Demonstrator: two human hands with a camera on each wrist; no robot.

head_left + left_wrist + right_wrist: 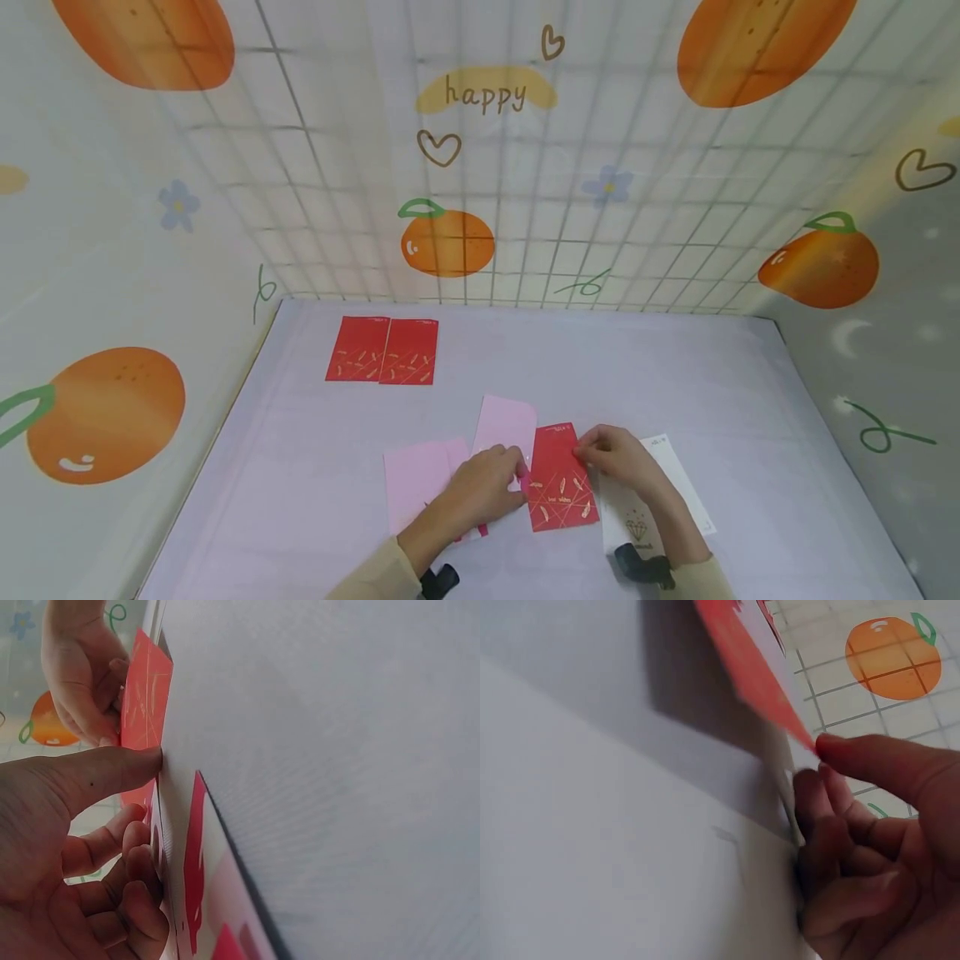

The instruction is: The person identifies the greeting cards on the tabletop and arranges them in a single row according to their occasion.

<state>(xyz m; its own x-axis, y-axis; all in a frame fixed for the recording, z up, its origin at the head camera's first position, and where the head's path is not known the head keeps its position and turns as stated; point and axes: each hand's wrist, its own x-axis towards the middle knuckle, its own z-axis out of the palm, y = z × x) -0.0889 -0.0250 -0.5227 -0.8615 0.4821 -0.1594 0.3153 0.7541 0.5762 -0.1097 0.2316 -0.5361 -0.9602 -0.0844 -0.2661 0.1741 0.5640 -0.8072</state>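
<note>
A red card (561,492) with gold feathers and thin gold lines is between my two hands, raised at its right side in the right wrist view. My left hand (489,487) holds the card's left edge, thumb on the near face. On the right edge, my right hand (618,457) pinches the card between thumb and index finger. Pink cards (417,479) lie under and beside the left hand, partly hidden by it. Another pink card (506,421) stands out just beyond that hand. Below the right hand lies white paper (678,471) with a gold diamond print.
Two red cards (408,352) lie side by side at the far left of the white-covered table (600,358). Behind it hangs a curtain (517,167) with printed oranges over a wire grid. Dark wrist mounts (643,567) sit near both sleeves.
</note>
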